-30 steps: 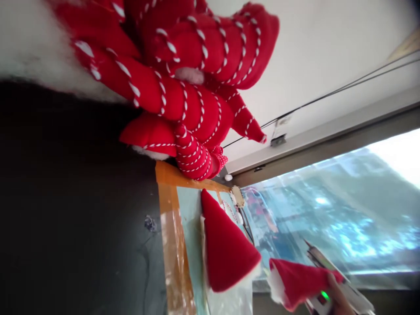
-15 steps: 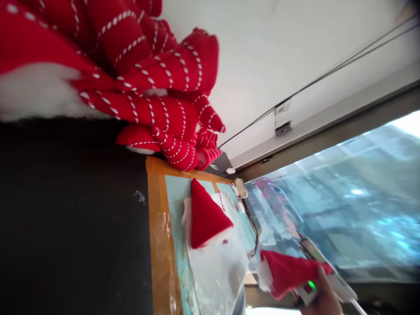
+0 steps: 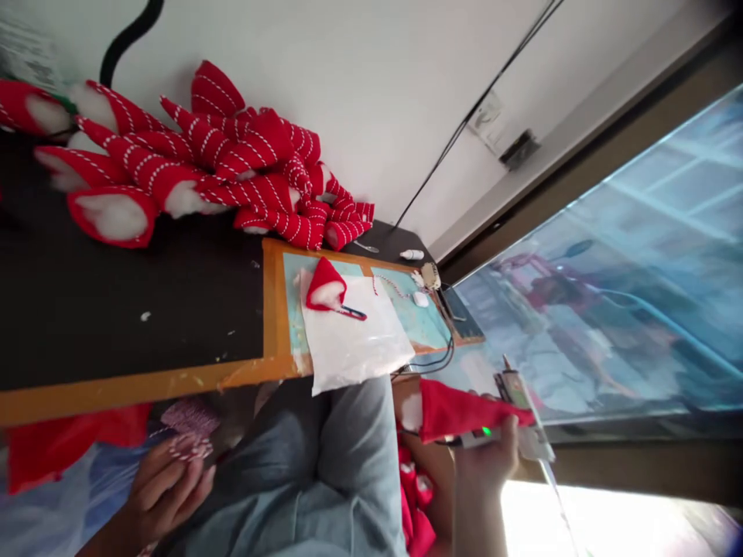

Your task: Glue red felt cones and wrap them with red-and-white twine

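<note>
Although the view is tilted, the layout can be read: seated person, legs in grey-blue trousers [image 3: 330, 472] at the bottom of the frame, black table [image 3: 145, 309] ahead.

Left hand [image 3: 166, 491]: fingers curled and pressed together around a small bundle of red-and-white twine [image 3: 189, 446], held below the table edge, beside the legs. Exact pinch point hidden.

Right hand [image 3: 484, 464]: fingers closed around a white glue gun [image 3: 516, 398], identified by shape only, with a green light showing. A plain red felt hat [image 3: 464, 414] with a white fluffy brim lies along the gun, its tip pointing away from the brim. Whether the fingers also pinch the felt, or the felt merely rests there, cannot be told.

Progress as far as visible: a heap of red hats [image 3: 232, 147] lies at the far side of the table, each marked with white stitched-looking lines and stuffed with white fluff. Neither the hat in hand nor a second small red hat [image 3: 325, 285] shows such lines. That second hat lies on a plastic sheet [image 3: 354, 333], touching small snips [image 3: 353, 312]. Count of the heap not attempted, as the hats overlap.

Other items: white bottle [image 3: 412, 254] near the wall; window [image 3: 592, 309] at right.
</note>
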`<act>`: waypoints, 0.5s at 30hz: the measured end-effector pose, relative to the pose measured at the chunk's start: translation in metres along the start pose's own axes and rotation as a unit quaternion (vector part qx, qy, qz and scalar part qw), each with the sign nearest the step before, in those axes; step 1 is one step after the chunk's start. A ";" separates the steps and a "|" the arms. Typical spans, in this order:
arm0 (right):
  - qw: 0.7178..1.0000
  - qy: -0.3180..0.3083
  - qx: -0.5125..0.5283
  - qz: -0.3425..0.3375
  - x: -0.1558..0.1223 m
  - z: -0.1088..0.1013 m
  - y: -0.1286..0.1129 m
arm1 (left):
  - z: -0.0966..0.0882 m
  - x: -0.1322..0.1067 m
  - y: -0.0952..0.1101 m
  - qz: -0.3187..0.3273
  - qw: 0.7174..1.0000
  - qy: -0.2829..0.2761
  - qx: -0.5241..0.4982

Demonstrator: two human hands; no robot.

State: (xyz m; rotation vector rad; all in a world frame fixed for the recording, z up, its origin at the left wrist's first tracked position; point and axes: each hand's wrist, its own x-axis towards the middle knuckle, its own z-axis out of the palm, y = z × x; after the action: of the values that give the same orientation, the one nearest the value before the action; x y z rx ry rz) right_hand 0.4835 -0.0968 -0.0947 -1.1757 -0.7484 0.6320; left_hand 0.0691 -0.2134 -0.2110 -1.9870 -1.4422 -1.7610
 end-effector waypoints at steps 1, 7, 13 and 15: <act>1.000 -0.009 0.024 0.002 -0.004 0.002 -0.002 | 0.010 -0.001 0.010 0.017 0.999 0.024 -0.020; 0.986 -0.062 0.152 0.017 -0.019 -0.006 -0.010 | 0.096 0.033 0.107 0.136 0.967 -0.032 -0.211; 0.988 -0.128 0.087 -0.029 -0.010 -0.024 0.006 | 0.167 0.052 0.170 0.099 0.870 -0.192 -0.443; 0.989 -0.130 0.062 -0.029 -0.001 -0.025 0.012 | 0.172 0.058 0.174 0.047 0.854 -0.203 -0.477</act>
State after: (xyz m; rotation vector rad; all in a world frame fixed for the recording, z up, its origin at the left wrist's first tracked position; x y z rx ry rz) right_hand 0.5018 -0.1087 -0.1116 -0.9637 -0.9467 0.7819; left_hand 0.3040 -0.1654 -0.1349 -2.9522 -0.4479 -2.3772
